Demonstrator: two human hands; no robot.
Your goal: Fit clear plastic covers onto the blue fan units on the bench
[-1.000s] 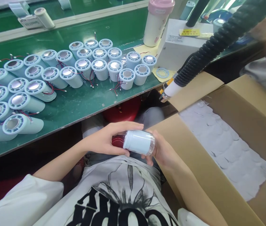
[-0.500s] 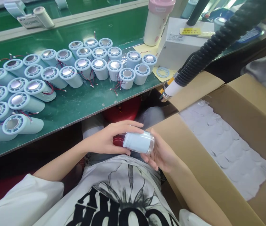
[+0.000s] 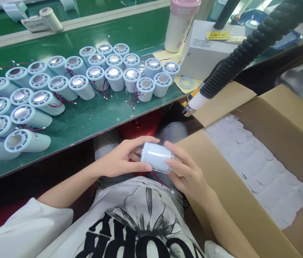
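Now we hold one blue tube (image 3: 157, 157) in both hands, left hand (image 3: 119, 159) and right hand (image 3: 187, 173), each grip clamped on it, beside the box (image 3: 221, 172).

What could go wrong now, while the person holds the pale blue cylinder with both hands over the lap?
1. The pale blue cylinder is held by the left hand and right hand in the air, beside the cardboard box; a slip might drop it to the floor.
2. Its thin red wire hangs loose below and could snag on a finger.
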